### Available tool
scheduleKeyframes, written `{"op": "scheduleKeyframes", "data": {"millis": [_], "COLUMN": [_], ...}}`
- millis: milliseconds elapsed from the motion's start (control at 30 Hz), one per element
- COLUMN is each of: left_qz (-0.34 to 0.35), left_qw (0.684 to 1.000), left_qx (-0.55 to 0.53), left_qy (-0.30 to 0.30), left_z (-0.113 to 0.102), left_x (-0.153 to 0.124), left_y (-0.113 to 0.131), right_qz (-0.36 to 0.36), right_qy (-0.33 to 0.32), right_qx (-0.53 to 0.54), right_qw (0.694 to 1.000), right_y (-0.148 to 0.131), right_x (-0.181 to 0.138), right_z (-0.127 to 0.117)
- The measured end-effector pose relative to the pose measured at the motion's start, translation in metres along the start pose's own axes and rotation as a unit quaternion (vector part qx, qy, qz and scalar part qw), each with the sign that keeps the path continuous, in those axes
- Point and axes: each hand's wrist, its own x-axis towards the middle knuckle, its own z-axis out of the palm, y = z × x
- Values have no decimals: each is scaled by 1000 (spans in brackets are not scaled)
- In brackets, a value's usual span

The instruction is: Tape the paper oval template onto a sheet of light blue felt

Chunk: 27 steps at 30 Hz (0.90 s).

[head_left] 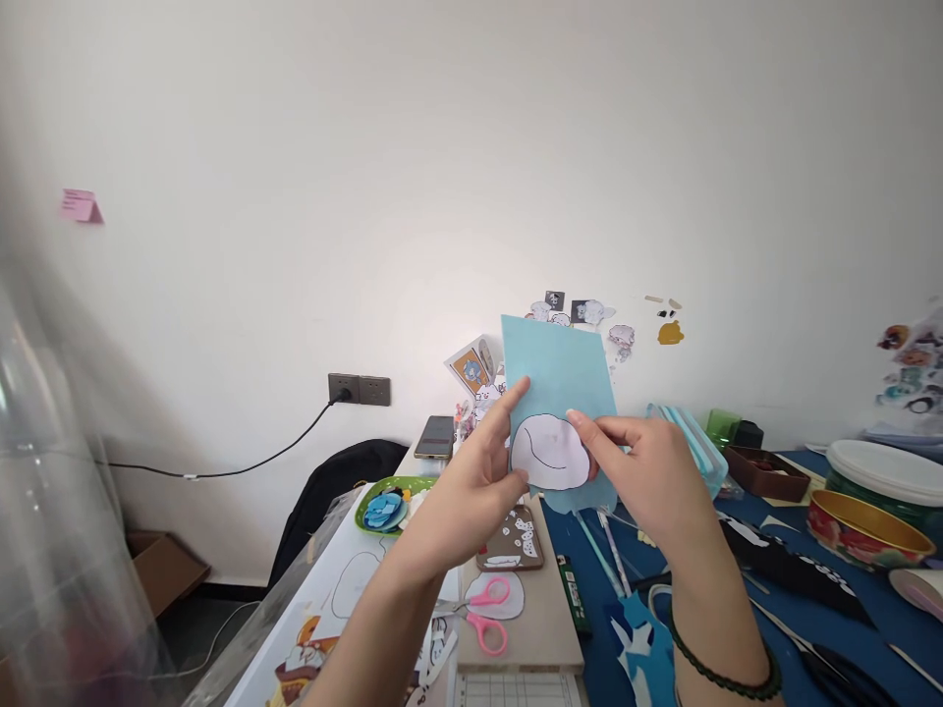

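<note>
You have a light-blue paper sheet raised in front of you above the desk, with a white paper cutout lying against its lower part. The cutout has a rounded black outline and one curved line inside; below it, the sheet's bottom edge is wavy. Your right hand pinches the cutout at its right side, thumb on its upper edge and the other fingers curled close. Your left hand has its index finger straightened over the sheet's left part and its thumb at the cutout's lower left; the remaining fingers are mostly hidden, so I cannot tell whether they grip. A dark braided bracelet circles your right wrist.

Beneath your hands, pink-handled scissors lie partly over another white cutout, just beside a brown panel bearing small white pieces. To the left, a green tray holds blue paper pieces, with a phone behind it. On the right, jagged blue scraps lie on the dark-blue tabletop, and black-handled scissors sit near your right forearm, with a red-patterned bowl farther back.
</note>
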Motion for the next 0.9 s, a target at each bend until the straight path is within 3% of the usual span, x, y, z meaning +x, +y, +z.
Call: {"op": "scheduleKeyframes", "data": {"millis": [267, 400, 467, 567, 667, 700, 800, 900], "left_qz": [-19, 4, 29, 92, 123, 125, 136, 172], "left_qw": [1000, 998, 995, 983, 977, 977, 976, 963], "left_qx": [-21, -35, -38, -37, -43, -44, -32, -13], "left_qy": [11, 53, 91, 156, 171, 169, 170, 205], "left_z": [-4, -7, -6, -2, 4, 7, 15, 23], "left_x": [0, 1, 2, 5, 8, 8, 9, 8], "left_y": [3, 8, 9, 6, 1, -1, -3, -1], "right_qz": [-21, 21, 34, -12, -33, -22, 14, 25], "right_qy": [-39, -69, -116, -216, -274, -266, -142, -64], "right_qx": [2, -7, 23, 87, 186, 237, 382, 419], "right_qw": [999, 997, 992, 972, 943, 934, 913, 905], "right_y": [2, 9, 12, 12, 5, 2, -5, -8], "right_x": [0, 1, -1, -3, -2, -1, 4, 6], "right_z": [-4, -10, -14, -14, 0, 8, 30, 40]}}
